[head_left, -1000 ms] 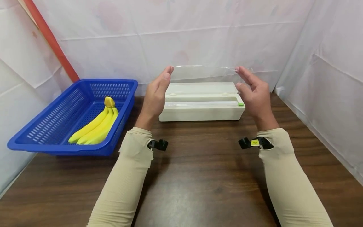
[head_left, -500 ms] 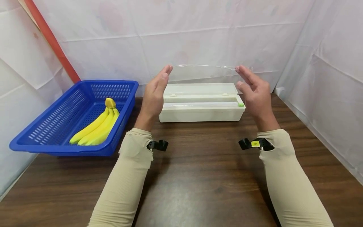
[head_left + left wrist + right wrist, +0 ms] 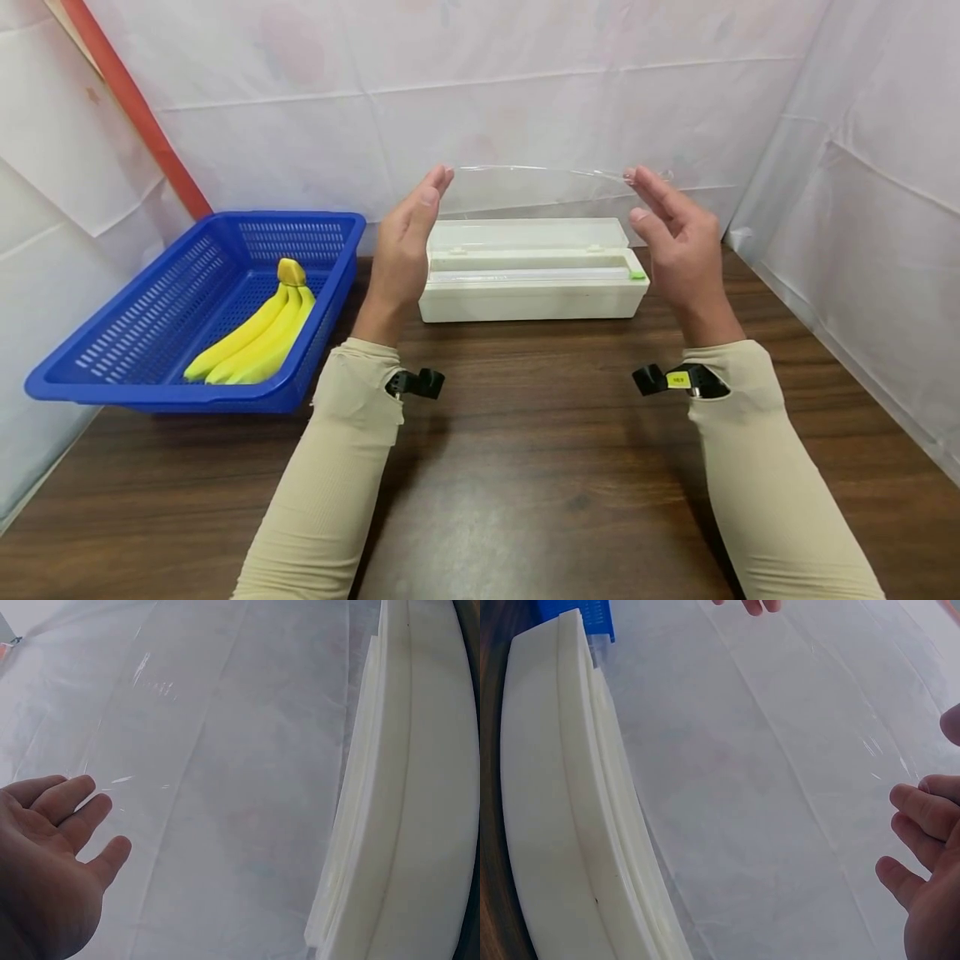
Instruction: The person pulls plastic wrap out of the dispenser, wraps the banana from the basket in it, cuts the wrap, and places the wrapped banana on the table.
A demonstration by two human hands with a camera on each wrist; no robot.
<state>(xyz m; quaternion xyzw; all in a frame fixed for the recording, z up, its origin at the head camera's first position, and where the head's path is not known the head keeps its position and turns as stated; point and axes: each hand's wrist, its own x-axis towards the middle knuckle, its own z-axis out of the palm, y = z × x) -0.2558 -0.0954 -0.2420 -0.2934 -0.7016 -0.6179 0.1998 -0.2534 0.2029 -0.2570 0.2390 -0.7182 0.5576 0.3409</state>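
A clear sheet of cling film (image 3: 525, 168) is stretched between my two hands above and behind a white cling film dispenser (image 3: 534, 303). My left hand (image 3: 403, 250) holds the film's left end at its fingertips. My right hand (image 3: 684, 250) holds the right end, and a wisp of film sticks out past its fingers. In the left wrist view, the film's glints show beside the left fingers (image 3: 86, 814). In the right wrist view, similar glints lie near the right fingers (image 3: 922, 814). The exact finger contact is partly hidden. The dispenser's lid (image 3: 528, 231) stands raised, with the roll inside.
To the left stands a blue plastic basket (image 3: 161, 390) with a bunch of bananas (image 3: 258, 337) in it. White sheeting (image 3: 480, 75) walls the back and sides of the brown wooden table (image 3: 517, 467). A red strip (image 3: 135, 108) leans at back left.
Both hands have risen a little and drawn slightly apart, lifting the film's edge with them. The dispenser, basket and bananas stay in place.
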